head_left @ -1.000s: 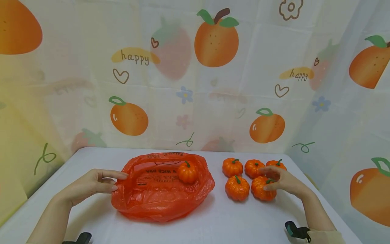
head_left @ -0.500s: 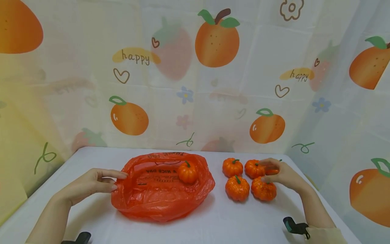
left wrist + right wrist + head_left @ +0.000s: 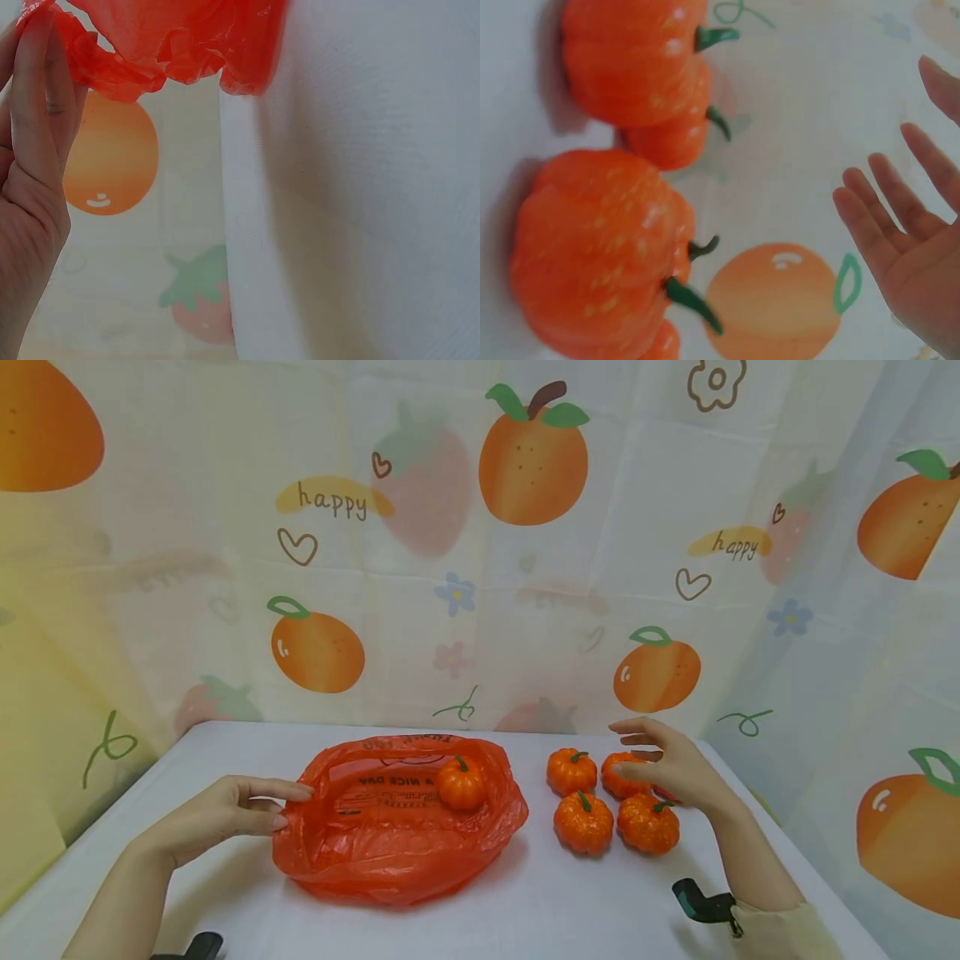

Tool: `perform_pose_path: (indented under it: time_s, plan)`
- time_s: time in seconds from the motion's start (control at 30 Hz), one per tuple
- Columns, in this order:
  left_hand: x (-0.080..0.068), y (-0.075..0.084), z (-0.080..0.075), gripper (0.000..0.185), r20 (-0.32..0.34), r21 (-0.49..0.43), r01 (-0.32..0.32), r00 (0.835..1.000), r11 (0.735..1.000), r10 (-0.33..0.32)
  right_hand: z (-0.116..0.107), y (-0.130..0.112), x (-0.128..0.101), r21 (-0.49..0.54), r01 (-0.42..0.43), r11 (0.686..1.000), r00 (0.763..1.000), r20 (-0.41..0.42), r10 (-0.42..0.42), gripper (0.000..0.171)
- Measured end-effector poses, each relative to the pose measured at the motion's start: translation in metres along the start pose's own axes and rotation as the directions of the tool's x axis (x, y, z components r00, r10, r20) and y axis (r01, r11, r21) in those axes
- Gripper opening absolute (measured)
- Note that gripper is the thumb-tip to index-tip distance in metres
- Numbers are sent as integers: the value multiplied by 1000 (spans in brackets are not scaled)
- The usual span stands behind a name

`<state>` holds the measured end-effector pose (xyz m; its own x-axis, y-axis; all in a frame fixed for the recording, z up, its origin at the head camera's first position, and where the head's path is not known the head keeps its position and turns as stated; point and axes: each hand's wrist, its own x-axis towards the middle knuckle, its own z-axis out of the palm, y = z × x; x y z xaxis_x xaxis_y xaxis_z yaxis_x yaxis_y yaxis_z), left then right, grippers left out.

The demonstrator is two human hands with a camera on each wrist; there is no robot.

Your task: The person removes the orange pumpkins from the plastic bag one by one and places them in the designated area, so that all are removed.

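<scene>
My left hand (image 3: 213, 818) pinches the left rim of a red plastic bag (image 3: 390, 872) between thumb and fingers; the left wrist view shows the bag's crumpled edge (image 3: 195, 64) at the fingertips. Inside the bag, towards its right, rests a small orange toy pumpkin (image 3: 461, 787) with a green stem. Over on the right, my right hand (image 3: 678, 768) hovers above the back of a group of similar pumpkins, fingers spread and holding nothing. The near right pumpkin (image 3: 648, 825) shows fully, while the back right one is mostly hidden behind the hand.
Several pumpkins stand close together, among them the near left one (image 3: 583, 823) and the back left one (image 3: 571, 773). A white table (image 3: 525, 910) carries everything. Behind it hangs a fruit-printed curtain (image 3: 525, 635).
My right hand has moved back and up from the near right pumpkin, over the back ones, and its fingers have opened out. The left hand and the bag have stayed put.
</scene>
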<state>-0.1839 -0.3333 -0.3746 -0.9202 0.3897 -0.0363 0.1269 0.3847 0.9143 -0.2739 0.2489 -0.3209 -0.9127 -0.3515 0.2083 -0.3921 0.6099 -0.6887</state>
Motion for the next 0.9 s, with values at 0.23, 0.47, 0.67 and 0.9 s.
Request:
perform_pose_path:
  time_s: [0.23, 0.47, 0.67, 0.9]
  plan:
    - [1, 2, 0, 38, -5, 16, 6, 1000, 1000, -6, 8, -28, 10, 17, 48, 999, 999, -26, -48, 55]
    - [1, 2, 0, 38, -5, 14, 15, 1000, 1000, -14, 21, -52, 25, 68, 81, 994, 997, -5, -80, 57]
    - [3, 2, 1, 39, -3, 14, 21, 1000, 1000, -21, 36, -74, 37, 100, 121, 988, 992, 11, -122, 55]
    - [4, 3, 2, 39, -1, 8, 22, 1000, 1000, -22, 58, -90, 53, 113, 141, 984, 990, 9, -143, 55]
